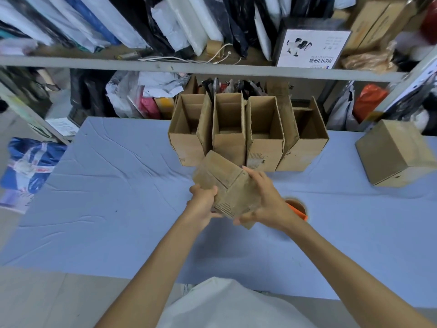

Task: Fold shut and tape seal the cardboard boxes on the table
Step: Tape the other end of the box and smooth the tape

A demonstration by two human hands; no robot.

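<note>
just beyond the fingers stands a row of four open boxes (pixel 229 147), side by side and touching, flaps upright, the inside of each showing bare brown cardboard walls; they close off the far side of the blue-covered surface (pixel 118 197); well off to the right of the fingers sits a closed box (pixel 397 152), alone near the surface's edge; right behind the right hand (pixel 264 202) lies a tape roll (pixel 296 207) with an orange part, mostly hidden by the wrist; further back a shelf (pixel 94 63) carries leaning plastic bags, a white cable (pixel 220 55) and a printed white carton (pixel 312 48); the small cardboard box (pixel 227 185) is held tilted above the surface, between the two hands and in front of the row; the left hand (pixel 203 204) grips its near left corner, its fingers (pixel 208 191) curled on the edge; the right hand wraps the right side, its fingers (pixel 253 176) over the top and the thumb underneath; the box is blurred, so whether it is taped cannot be told.
</note>
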